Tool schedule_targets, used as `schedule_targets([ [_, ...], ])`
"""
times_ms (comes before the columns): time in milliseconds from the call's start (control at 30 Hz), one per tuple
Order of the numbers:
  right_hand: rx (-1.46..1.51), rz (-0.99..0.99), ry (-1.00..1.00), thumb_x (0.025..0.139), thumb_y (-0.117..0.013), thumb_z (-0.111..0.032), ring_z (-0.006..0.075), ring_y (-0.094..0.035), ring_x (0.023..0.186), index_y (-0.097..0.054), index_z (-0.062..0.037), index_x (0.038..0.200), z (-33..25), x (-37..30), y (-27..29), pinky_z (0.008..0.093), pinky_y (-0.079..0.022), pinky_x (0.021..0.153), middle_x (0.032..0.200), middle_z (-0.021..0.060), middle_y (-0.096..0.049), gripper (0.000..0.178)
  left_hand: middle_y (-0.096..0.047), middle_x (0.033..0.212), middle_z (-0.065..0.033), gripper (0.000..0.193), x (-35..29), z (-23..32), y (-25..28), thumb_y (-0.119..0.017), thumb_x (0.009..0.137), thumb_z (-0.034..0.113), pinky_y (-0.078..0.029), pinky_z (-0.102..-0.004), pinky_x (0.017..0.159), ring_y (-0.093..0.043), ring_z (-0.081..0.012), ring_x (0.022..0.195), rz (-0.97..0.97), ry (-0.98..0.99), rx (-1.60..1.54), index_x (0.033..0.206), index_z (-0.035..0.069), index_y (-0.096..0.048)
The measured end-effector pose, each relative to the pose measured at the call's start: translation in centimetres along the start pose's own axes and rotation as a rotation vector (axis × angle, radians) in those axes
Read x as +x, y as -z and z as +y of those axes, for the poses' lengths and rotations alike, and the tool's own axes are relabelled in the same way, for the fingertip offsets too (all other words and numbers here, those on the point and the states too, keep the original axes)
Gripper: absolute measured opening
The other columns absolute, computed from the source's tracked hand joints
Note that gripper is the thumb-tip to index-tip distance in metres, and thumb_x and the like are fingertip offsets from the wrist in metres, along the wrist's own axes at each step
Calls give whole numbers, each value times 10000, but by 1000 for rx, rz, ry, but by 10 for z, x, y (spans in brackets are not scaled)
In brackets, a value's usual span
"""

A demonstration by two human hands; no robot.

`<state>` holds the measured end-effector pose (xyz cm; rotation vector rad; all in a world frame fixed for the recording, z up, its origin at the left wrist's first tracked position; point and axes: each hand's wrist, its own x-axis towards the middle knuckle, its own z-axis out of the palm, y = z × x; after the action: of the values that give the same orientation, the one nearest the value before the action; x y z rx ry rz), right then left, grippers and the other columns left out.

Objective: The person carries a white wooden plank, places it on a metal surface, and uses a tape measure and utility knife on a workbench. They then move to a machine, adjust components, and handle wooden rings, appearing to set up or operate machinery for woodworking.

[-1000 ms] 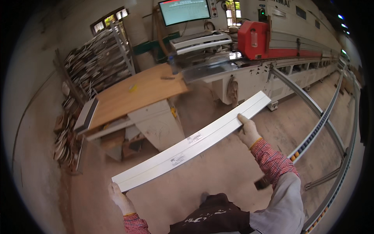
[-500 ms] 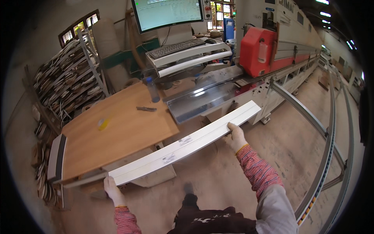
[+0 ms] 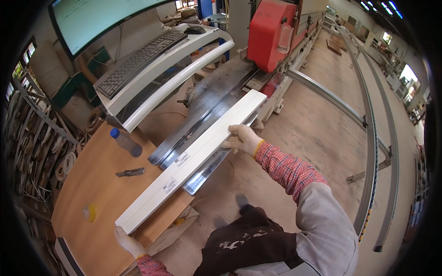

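Long flat white panel with two small labels (image 3: pixel 193 158), held level, diagonal, partly over metal machine bed (image 3: pixel 221 92) and wooden table (image 3: pixel 92 184).

- A wide monitor screen (image 3: pixel 99 18), pale green-white in a dark frame, stands at the upper left above the keyboard.
- Two small white rectangular labels (image 3: pixel 182 159) (image 3: pixel 169 185) with dark print sit on the long white panel (image 3: pixel 198 156).
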<state>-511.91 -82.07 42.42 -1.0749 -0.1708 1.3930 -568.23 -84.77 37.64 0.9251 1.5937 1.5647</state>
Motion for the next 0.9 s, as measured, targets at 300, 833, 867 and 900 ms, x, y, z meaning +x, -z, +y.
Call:
schedule_targets([
  [300,-266,-215,-425,1050,-489,-245,326,-680,834,-527,68,1160,-63,33,20,449,-597,730,986,159,-642,334,-639,1264,-138,443,-25,0,-55,-501,1090,276,-533,-373,943,-631,-222,1115,53,13,0,1372,-64,-541],
  [833,-321,-108,-312,1028,-463,-108,163,-442,510,-497,-31,804,-82,48,-13,339,-393,443,666,20,-433,240,-709,1088,-205,399,-7,32,-75,-562,1033,301,-525,-445,858,-685,-317,965,-329,-6,1039,1239,-37,-612],
  [867,-333,-87,-313,1027,-469,-113,173,-469,504,-518,-14,816,-82,47,-10,338,-409,431,665,31,-464,239,-709,1069,-225,398,-20,64,-106,-586,1012,304,-519,-453,869,-687,-338,968,-350,-17,1115,1204,-42,-619],
  [900,-357,-66,-298,1026,-476,-120,193,-510,515,-538,9,844,-80,47,-11,350,-441,434,684,54,-504,232,-709,1050,-245,397,-26,83,-120,-611,992,308,-514,-460,880,-690,-359,972,-362,-31,1204,1169,-47,-626],
])
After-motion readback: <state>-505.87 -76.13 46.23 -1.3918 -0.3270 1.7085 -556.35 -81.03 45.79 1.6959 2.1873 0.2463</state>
